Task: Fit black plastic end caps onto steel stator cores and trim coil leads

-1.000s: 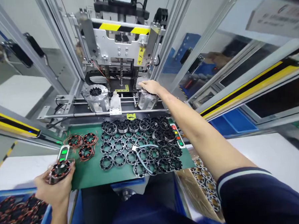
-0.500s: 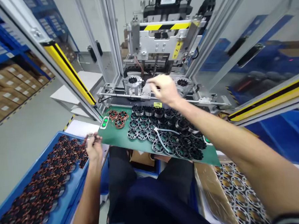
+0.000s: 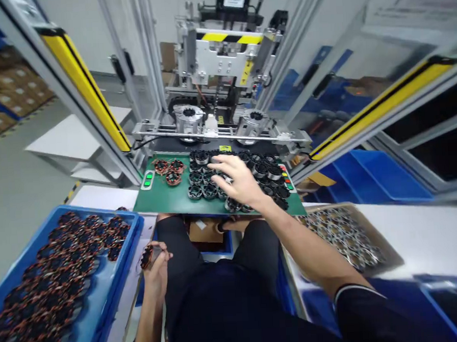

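Observation:
My left hand (image 3: 159, 264) is closed around a motor stator (image 3: 146, 257) with copper windings, low beside my left leg. My right hand (image 3: 239, 183) hovers over the rows of black and silver stator cores (image 3: 202, 177) on the green work surface (image 3: 164, 201). Its fingers are stretched out and apart, with nothing visible in them. Part of the rows is hidden beneath this hand. Three copper-wound stators (image 3: 173, 178) lie to the left of the rows.
Behind the work surface stands a machine with two round fixtures (image 3: 189, 123) and a front rail. A blue tray (image 3: 107, 279) of wound stators is on the left. At right, a box (image 3: 386, 262) holds metal rings. Yellow-edged posts (image 3: 84, 92) flank the station.
My right hand has drawn back from the machine to above the cores. My left hand has come down and inward with the stator. The view has shifted.

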`<state>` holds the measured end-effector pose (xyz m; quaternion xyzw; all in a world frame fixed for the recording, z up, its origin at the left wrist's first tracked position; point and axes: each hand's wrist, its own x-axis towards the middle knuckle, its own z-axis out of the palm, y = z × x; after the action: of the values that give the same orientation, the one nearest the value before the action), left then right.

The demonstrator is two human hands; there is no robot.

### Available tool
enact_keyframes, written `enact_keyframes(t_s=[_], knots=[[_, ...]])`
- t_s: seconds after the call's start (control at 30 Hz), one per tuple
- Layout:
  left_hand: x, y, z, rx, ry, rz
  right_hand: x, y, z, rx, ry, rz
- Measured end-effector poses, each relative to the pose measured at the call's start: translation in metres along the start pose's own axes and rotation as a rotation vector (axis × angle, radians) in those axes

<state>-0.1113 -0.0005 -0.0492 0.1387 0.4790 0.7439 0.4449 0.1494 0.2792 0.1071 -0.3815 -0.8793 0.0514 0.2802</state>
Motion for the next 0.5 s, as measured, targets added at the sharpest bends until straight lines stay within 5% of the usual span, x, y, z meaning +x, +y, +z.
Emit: enact_keyframes(t_s=[0.1, 0.2, 0.33, 0.5], knots=[[-0.006, -0.017, -0.006, 0.014, -0.061, -0.134, -0.073, 0.06, -0.052, -0.11, 0.247, 0.351], [-0.014, -0.036, 0.005, 0.034, -0.17, -0.259, -0.148, 0.112, -0.074, -0.205, 0.385, 0.655], [-0.032, -0.057, 0.031, 0.07, -0.309, -0.345, -0.209, 0.15, -0.05, -0.183, 0.331, 0.791], [-0.05, -0.073, 0.052, 0.166, -0.394, -0.326, -0.229, 0.172, -0.02, -0.144, 0.265, 0.759]])
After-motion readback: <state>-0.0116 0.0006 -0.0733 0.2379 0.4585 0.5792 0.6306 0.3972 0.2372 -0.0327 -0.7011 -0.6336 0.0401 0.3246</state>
